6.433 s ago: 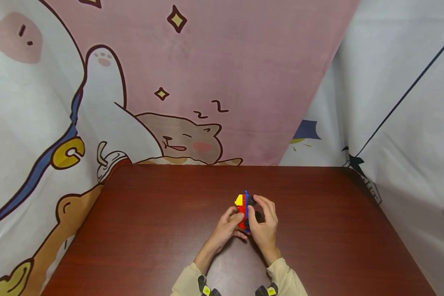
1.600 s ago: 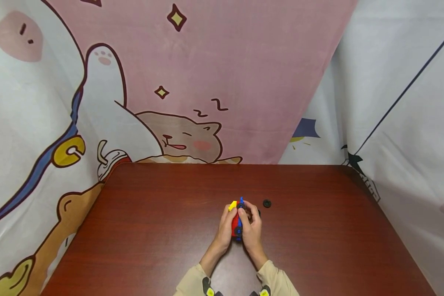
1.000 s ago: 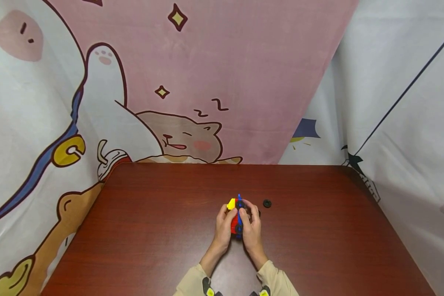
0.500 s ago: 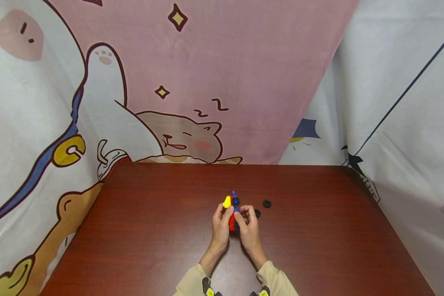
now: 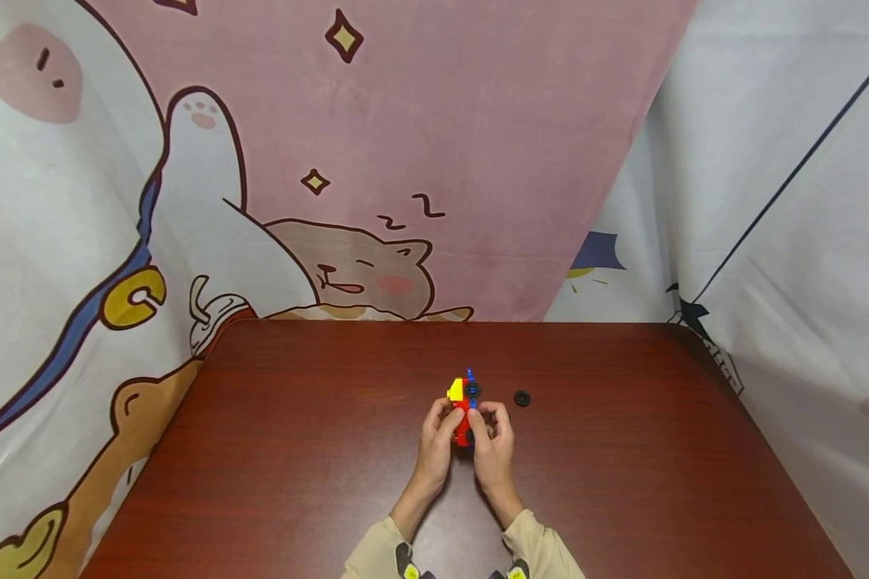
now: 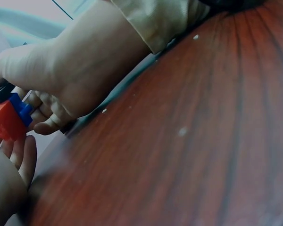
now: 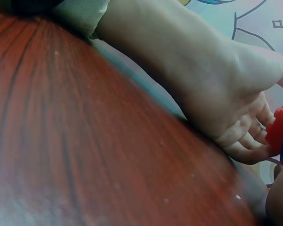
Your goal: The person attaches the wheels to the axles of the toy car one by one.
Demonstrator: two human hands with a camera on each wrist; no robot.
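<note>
Both hands hold a small toy car [image 5: 463, 433] of red, yellow and blue building bricks, upended over the table in the head view. My left hand [image 5: 433, 442] grips its red and yellow side, thumb on the red bricks. My right hand [image 5: 494, 452] holds the blue underside, its thumb pressed close to the lower black wheel, which is partly covered. The upper wheel [image 5: 472, 390] shows above the thumbs. In the left wrist view the red brick body [image 6: 7, 121] sits between both hands. The right wrist view catches the red bricks [image 7: 279, 129] at the left fingers.
A loose black wheel [image 5: 522, 398] lies on the brown table [image 5: 623, 450] just right of the hands. A cartoon-printed cloth [image 5: 478, 161] hangs behind the table's far edge, and white cloth stands along the right side.
Since 6.4 seconds ago a loose wheel has come into view on the table. Over the last half second both hands and the car shift slightly right, and a second wheel behind the right fingers gets hidden.
</note>
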